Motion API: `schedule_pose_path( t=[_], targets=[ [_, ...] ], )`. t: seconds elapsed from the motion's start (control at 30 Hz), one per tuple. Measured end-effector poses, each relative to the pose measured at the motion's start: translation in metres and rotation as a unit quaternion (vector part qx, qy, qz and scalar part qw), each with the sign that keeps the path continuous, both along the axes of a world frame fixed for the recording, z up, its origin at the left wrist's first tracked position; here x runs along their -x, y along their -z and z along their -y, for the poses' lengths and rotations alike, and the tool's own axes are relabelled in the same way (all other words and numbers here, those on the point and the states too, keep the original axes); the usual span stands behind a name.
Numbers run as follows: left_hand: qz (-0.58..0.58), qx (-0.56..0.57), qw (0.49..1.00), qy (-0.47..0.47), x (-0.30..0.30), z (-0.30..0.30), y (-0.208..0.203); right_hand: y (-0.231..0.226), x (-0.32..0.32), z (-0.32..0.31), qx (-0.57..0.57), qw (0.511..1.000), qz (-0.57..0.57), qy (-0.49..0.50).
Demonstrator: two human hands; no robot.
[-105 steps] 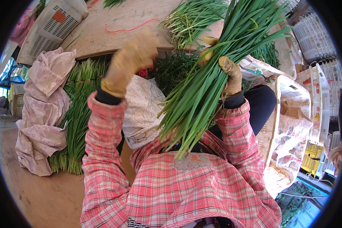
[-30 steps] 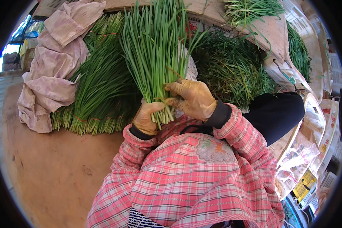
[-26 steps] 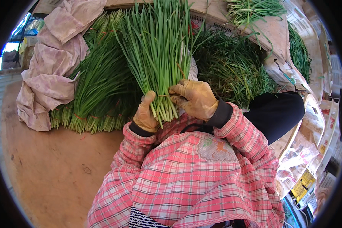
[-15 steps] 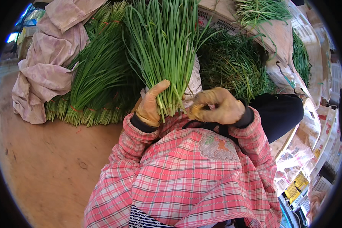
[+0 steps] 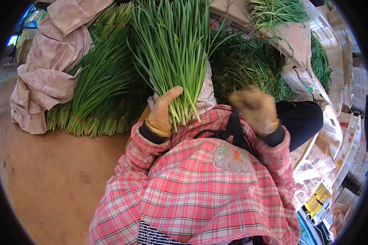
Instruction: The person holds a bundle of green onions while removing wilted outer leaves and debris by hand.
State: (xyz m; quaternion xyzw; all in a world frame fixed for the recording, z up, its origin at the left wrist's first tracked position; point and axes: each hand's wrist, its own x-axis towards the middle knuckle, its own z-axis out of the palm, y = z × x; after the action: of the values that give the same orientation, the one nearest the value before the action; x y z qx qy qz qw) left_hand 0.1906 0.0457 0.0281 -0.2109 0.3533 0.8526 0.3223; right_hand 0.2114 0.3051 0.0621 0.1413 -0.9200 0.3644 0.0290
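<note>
In my left hand (image 5: 163, 113), gloved in thin yellowish rubber, is a bunch of garlic chives (image 5: 173, 61). My thumb lies across the front of the stems near their pale cut ends, which point toward me, and the long green leaves fan out away from me. One stem slants across the others at the bunch's right side. My right hand (image 5: 255, 109), gloved alike, is apart from the bunch, off to its right and in front of a heap of loose greens (image 5: 249, 67). Motion smears its fingers, so whether anything is in them does not show.
Tied chive bundles (image 5: 98, 90) with red bands are stacked on the left, on a brown board (image 5: 65, 175). A pinkish cloth (image 5: 49, 73) is draped beside them. More chives (image 5: 278, 12) rest on a carton (image 5: 290, 43) at the far right. White plastic crates (image 5: 331, 53) line the right side.
My right hand has moved right, away from the stem ends toward the loose heap. My left hand still grips the bunch in nearly the same place.
</note>
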Motion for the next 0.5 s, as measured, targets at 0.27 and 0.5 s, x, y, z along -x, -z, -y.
schedule_pose_path(
  t=[0.27, 0.5],
  targets=[
    [-0.12, -0.051, 0.991, 0.003, -0.01, 0.005, 0.011, 0.012, 0.017, 0.084, 0.17, 0.976, 0.058, -0.127],
    [-0.141, -0.016, 0.989, 0.041, -0.007, 0.008, 0.012, 0.016, 0.019, 0.089, 0.236, 0.941, 0.228, -0.083]
  ],
)
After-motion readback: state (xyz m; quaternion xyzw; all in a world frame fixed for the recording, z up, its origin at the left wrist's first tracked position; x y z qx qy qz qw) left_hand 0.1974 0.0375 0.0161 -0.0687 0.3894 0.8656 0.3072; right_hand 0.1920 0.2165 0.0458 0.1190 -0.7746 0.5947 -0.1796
